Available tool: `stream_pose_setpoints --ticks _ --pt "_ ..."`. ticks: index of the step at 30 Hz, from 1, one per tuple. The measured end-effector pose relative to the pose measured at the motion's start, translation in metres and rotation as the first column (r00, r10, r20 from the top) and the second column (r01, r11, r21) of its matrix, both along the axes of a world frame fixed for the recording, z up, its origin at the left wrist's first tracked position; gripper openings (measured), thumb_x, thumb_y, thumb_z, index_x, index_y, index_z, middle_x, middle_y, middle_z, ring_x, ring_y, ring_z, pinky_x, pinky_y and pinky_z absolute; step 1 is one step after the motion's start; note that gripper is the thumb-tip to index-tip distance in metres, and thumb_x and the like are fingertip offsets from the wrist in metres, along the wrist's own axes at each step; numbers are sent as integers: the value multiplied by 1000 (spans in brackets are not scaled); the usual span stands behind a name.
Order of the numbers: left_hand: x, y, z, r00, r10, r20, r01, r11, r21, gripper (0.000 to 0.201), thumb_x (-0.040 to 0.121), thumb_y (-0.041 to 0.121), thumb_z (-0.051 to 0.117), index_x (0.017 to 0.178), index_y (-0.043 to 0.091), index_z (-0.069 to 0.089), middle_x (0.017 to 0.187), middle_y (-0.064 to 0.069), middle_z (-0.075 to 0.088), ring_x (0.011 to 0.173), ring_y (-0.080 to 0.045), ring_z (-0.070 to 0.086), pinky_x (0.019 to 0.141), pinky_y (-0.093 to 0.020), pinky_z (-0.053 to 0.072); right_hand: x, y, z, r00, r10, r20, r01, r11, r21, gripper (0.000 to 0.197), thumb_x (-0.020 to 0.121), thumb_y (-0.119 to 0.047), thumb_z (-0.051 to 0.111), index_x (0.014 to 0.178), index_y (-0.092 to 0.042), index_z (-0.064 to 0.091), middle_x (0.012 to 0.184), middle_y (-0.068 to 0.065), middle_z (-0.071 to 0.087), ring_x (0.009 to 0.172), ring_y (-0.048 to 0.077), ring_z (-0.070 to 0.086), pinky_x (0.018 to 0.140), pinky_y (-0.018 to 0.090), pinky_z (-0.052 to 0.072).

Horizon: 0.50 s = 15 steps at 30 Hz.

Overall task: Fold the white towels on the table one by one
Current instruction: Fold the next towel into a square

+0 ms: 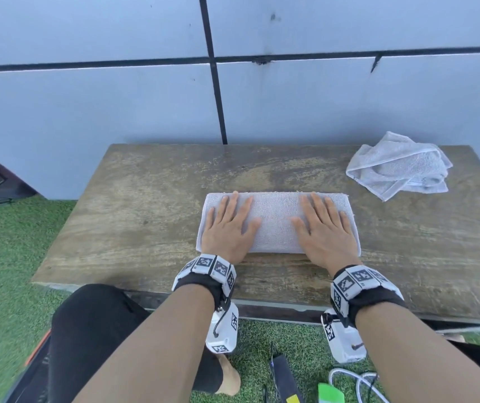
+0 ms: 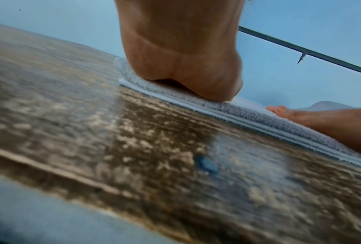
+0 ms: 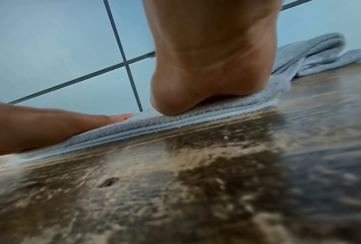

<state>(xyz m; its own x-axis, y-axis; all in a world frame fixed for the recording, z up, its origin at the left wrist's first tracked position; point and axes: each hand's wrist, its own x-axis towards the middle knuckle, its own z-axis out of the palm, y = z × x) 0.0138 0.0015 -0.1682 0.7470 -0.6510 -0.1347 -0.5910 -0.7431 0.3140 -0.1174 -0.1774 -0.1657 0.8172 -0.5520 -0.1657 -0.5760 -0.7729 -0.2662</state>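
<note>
Our fingers (image 1: 234, 205) lie straight and spread wide on both hands, holding nothing, only pressing down. The left hand (image 1: 228, 228) covers the left part of the folded towel (image 1: 276, 222) and the right hand (image 1: 324, 229) the right part, thumbs pointing inward toward each other with a bare strip of cloth between them. Seen from the wrists, the heels of our palms sit on the towel's near edge, where stacked layers show. We judge that we hold flat like this to smooth the fold and set the crease, so the layers stay lined up before the next fold.

The folded towel is a long rectangle, lying directly under our fingers near the middle of the tabletop (image 1: 145, 199), its long side running left to right; our fingertips reach almost to its far edge.

Further out, a second white towel (image 1: 399, 167) lies crumpled at the far right corner of the tabletop, well apart from our hands and not yet folded. It appears to be next in line.

Beyond the tabletop stands a pale panelled wall (image 1: 87, 106), and green turf (image 1: 6, 257) surrounds it.
</note>
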Motion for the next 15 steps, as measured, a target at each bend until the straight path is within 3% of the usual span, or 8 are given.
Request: stream_pose_setpoints --ticks 6,11,13,15 --pt "-13 17 2 1000 17 6 -17 999 50 69 95 74 15 156 47 -5 166 15 -13 152 -7 -15 124 -43 -8 -19 -3 5 997 -50 -66 52 998 25 65 97 -67 8 155 -43 -8 162 -22 -17 150 6 -18 121 52 -5" --pt "-30 39 7 999 41 34 -44 994 95 74 92 78 14 156 48 -6 167 13 -9 153 -9 -11 123 -53 -3 -32 2 11 995 42 -90 -41 999 11 67 98 -67 12 156 -41 -7 163 -21 -15 151 7 -17 118 55 -9" --pt "-35 43 15 998 55 42 -60 989 132 76 92 77 17 157 43 -2 168 8 -6 154 -15 -6 123 -53 2 -36 2 15 993 110 -51 -107 993 56 67 101 -60 22 158 -34 0 164 -19 -9 151 7 -14 119 52 -11" --pt "-38 45 23 995 69 69 -80 981 177 79 93 76 20 159 36 6 167 0 5 153 -22 5 120 -53 8 -43 4 21 987 153 53 -156 986 55 60 103 -46 36 157 -25 21 165 -9 12 151 13 1 121 45 -1"
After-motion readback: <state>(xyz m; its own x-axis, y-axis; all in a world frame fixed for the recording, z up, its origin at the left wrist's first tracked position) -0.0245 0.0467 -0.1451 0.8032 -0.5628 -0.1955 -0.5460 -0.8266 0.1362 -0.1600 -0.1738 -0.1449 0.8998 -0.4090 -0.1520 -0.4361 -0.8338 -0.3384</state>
